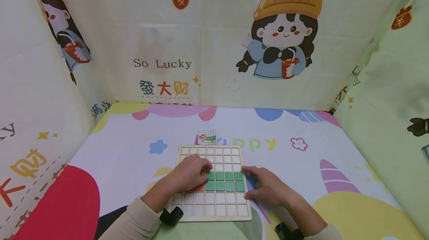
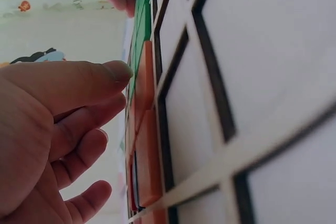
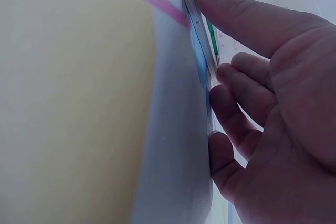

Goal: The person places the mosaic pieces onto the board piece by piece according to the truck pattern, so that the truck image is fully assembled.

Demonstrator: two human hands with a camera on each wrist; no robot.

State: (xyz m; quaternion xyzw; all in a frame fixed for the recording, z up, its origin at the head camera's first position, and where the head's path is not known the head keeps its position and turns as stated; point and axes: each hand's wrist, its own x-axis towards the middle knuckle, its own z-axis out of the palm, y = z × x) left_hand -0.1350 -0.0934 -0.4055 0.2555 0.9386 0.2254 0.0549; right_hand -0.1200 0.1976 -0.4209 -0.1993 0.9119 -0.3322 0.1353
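Note:
A wooden grid board (image 1: 214,218) lies on the table with two rows of green square tiles (image 1: 219,186) in its right half. My left hand (image 1: 190,173) reaches over the board's left half and partly hides orange tiles (image 1: 200,187). In the left wrist view, its thumb and fingertips are close to the row of orange tiles (image 2: 149,156); no tile shows between them. At the board's right edge, my right hand (image 1: 268,186) has its thumb and fingers spread. In the right wrist view, its thumb touches the board's edge (image 3: 197,22) and the other fingers are loosely bent.
A small card (image 1: 207,137) printed with a coloured grid picture lies just behind the board. The patterned tabletop (image 1: 127,150) spreads around it. Printed cloth walls (image 1: 218,46) stand at the back and both sides. Black wrist devices (image 1: 171,216) sit near both sleeves.

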